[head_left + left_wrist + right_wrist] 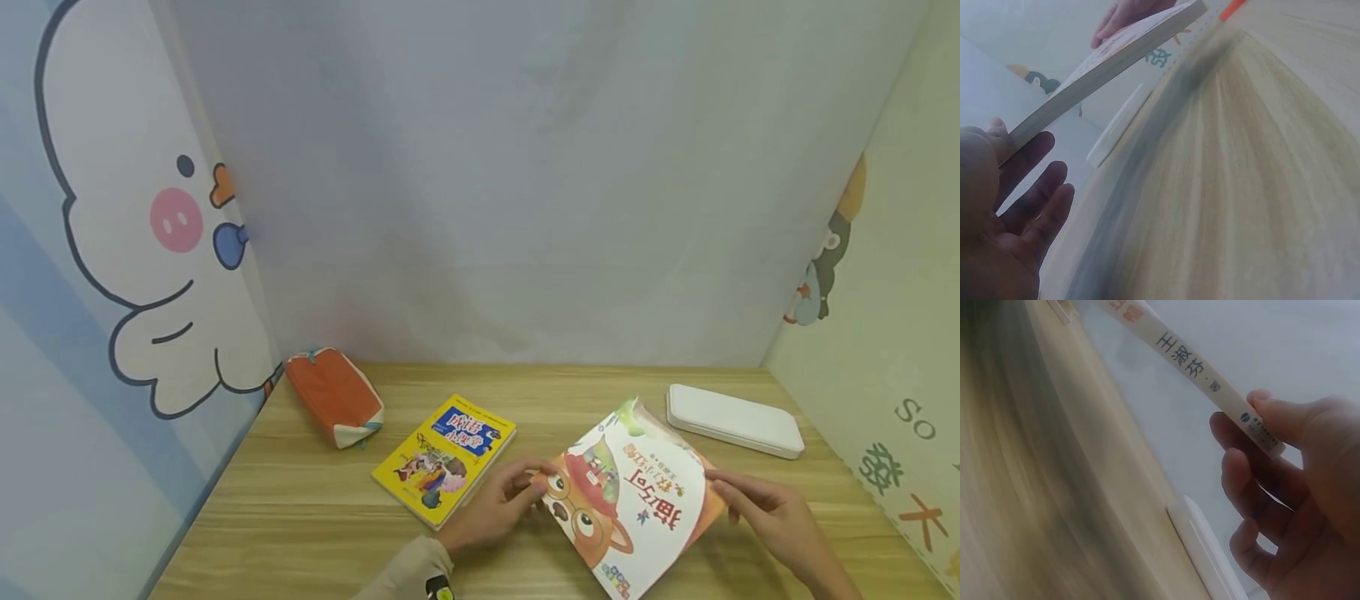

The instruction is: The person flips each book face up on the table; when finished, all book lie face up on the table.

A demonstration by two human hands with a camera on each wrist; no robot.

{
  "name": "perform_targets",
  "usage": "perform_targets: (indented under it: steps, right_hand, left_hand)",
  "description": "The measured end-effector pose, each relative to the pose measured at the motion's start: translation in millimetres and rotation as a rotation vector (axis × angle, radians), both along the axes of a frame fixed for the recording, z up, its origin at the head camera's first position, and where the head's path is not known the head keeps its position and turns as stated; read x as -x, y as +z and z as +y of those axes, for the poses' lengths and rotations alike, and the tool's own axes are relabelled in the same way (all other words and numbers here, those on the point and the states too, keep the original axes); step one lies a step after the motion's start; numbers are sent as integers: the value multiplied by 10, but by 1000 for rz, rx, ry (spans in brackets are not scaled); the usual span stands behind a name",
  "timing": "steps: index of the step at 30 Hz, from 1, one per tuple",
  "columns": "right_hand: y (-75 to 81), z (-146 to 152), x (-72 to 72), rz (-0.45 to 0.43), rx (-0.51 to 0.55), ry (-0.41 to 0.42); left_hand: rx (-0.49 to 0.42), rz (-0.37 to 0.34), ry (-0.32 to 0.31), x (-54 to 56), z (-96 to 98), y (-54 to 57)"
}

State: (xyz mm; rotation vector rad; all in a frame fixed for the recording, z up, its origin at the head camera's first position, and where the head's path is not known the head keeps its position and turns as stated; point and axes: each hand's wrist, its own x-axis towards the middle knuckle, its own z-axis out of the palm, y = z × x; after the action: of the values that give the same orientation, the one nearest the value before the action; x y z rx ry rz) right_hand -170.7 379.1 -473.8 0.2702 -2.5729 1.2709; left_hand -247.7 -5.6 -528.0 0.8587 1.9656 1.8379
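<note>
Both hands hold a white picture book (pixel 637 500) with a cartoon fox-like animal in glasses on its cover. My left hand (pixel 498 504) pinches its left corner, thumb on the cover; in the left wrist view the page edges (pixel 1104 81) show, raised above the table. My right hand (pixel 772 517) pinches the opposite edge, and the right wrist view shows thumb and fingers on the lettered spine (pixel 1204 378). Beside my left hand, a yellow book (pixel 447 461) with a blue title panel lies flat on the table.
An orange and white pencil pouch (pixel 335 397) lies at the table's back left. At the back right is a white flat case (pixel 735 420). The wooden table (pixel 300 517) meets a pale back wall (pixel 525 208) and printed side panels (pixel 892 333).
</note>
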Motion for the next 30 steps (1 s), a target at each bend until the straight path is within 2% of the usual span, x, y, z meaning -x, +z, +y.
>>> perform_targets:
  steps: [7, 17, 30]
  right_hand:
    - [-90, 19, 49, 14, -38, -19]
    - [-201, 53, 135, -58, -78, 11]
    - [-332, 48, 219, -33, -128, 17]
  left_hand:
    - [-6, -9, 35, -19, 41, -66]
    - [71, 24, 140, -61, 68, -142]
    - [242, 178, 223, -92, 127, -150]
